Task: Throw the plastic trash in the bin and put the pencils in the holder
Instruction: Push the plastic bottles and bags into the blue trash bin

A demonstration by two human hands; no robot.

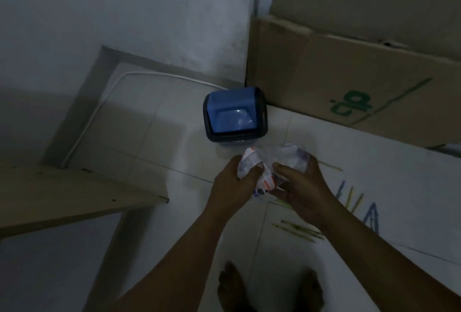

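Observation:
A bundle of crumpled plastic trash [270, 162], clear with white, red and blue print, is held in front of me above the floor. My left hand [233, 184] grips its left side and my right hand [303, 187] grips its right side. Just beyond the bundle stands a small blue bin [235, 114] with a swing lid, on the white tiled floor. Several pencils lie on the floor to the right: green ones [299, 230] below my right forearm, blue and yellow ones [359, 202] further right. No holder is in view.
A flattened cardboard box [361, 82] leans against the wall behind and right of the bin. A beige board or table edge [82, 194] juts in from the left. A white cable [99, 109] runs along the floor. My bare feet [270, 286] show at the bottom.

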